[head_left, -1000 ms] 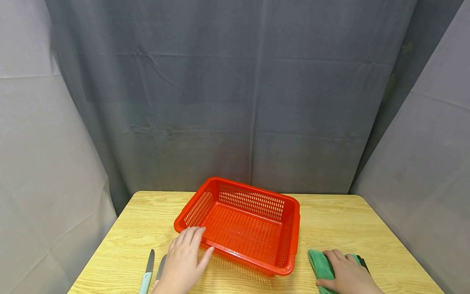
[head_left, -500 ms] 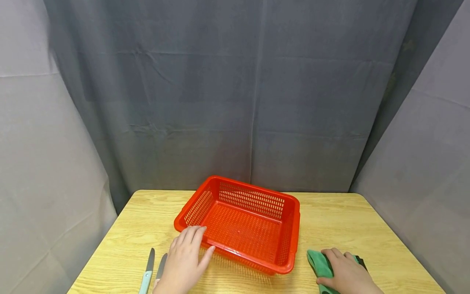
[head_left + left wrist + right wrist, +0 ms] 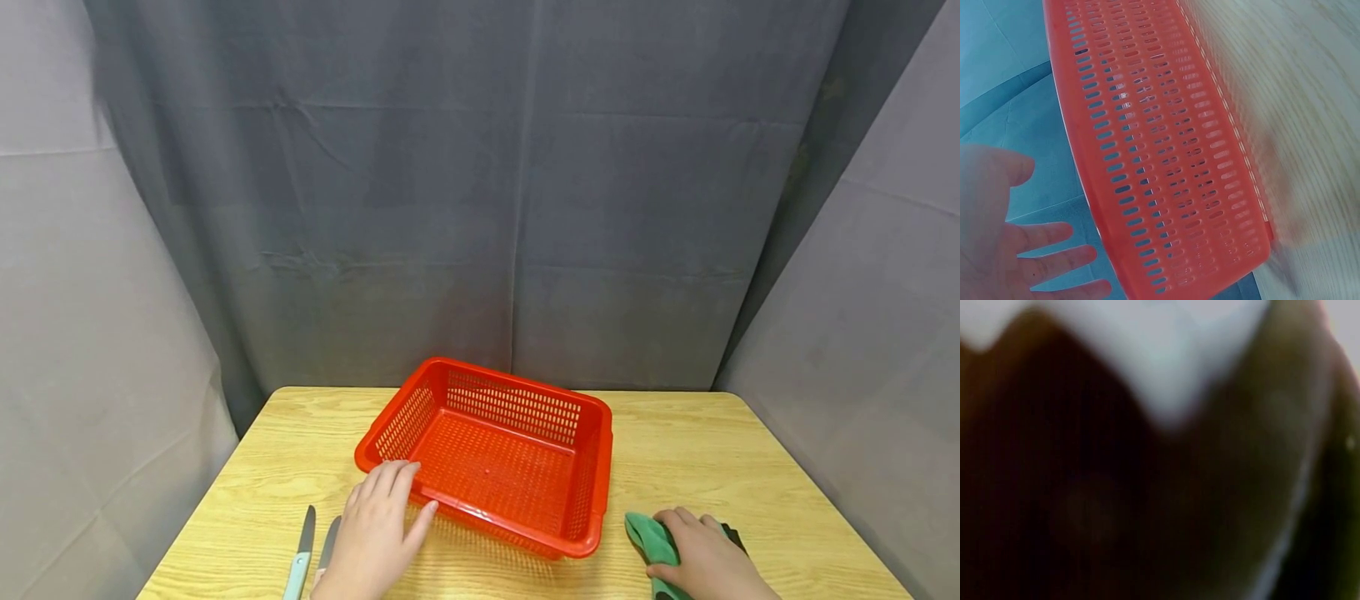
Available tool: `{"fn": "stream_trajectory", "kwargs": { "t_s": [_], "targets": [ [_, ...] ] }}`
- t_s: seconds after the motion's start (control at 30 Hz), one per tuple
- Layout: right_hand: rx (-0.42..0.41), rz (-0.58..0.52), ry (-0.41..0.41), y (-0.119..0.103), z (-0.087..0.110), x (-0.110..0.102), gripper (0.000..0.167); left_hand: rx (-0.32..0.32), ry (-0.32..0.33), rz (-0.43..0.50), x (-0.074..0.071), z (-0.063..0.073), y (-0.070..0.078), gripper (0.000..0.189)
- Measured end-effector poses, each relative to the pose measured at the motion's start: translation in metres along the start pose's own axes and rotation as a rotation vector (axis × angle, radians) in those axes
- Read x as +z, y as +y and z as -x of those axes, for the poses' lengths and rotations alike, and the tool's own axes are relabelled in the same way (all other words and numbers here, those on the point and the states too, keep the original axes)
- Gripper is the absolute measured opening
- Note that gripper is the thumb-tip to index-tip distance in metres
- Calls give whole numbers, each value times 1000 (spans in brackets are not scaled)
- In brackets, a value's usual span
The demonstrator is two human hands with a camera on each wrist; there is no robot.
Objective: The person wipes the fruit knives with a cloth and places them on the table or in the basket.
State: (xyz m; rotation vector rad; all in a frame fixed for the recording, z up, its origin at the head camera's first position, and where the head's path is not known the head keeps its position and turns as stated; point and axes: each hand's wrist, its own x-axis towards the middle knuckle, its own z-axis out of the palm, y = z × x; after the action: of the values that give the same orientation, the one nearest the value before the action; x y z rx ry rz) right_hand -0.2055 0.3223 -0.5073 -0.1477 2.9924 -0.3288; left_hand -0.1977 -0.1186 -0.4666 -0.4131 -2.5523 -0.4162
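Observation:
A red plastic basket (image 3: 495, 467) with slotted walls stands on the wooden table. My left hand (image 3: 375, 529) is over its near left corner, fingers extended and thumb apart, holding nothing. From the left wrist view, the fingertips of that hand (image 3: 1041, 250) lie just off the basket's rim (image 3: 1094, 206). To the right of the basket, my right hand (image 3: 708, 554) grips a folded green cloth (image 3: 651, 542) with dark patches, thumb on the near side and fingers over the top. Most of the cloth is hidden under the palm. The right wrist view is dark and blurred.
Two knives lie left of my left hand: one with a light blue handle (image 3: 298, 571), the other, a dark blade (image 3: 330, 542), partly covered by the hand. A grey curtain (image 3: 480, 208) hangs behind the table, with pale cloth walls on both sides.
My right hand has shifted slightly left, and the green cloth has bunched narrower between thumb and fingers. The left hand and basket stay where they were.

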Motion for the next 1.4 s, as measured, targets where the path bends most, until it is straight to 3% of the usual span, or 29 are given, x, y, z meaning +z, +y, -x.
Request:
{"fn": "stream_trajectory", "kwargs": {
  "t_s": [0.4, 0.8, 1.13, 1.4],
  "targets": [
    [33, -29, -14, -3, -1, -2, 68, 1, -6, 4, -2, 1, 0, 49],
    [-21, -61, -53, -3, -1, -7, 65, 9, -2, -12, 0, 1, 0, 49],
    [-1, -99, -117, -1, 0, -10, 58, 12, 6, -9, 1, 1, 0, 48],
    [-22, -79, -104, 2, 1, -11, 57, 11, 3, -7, 2, 2, -1, 48]
  ]
}}
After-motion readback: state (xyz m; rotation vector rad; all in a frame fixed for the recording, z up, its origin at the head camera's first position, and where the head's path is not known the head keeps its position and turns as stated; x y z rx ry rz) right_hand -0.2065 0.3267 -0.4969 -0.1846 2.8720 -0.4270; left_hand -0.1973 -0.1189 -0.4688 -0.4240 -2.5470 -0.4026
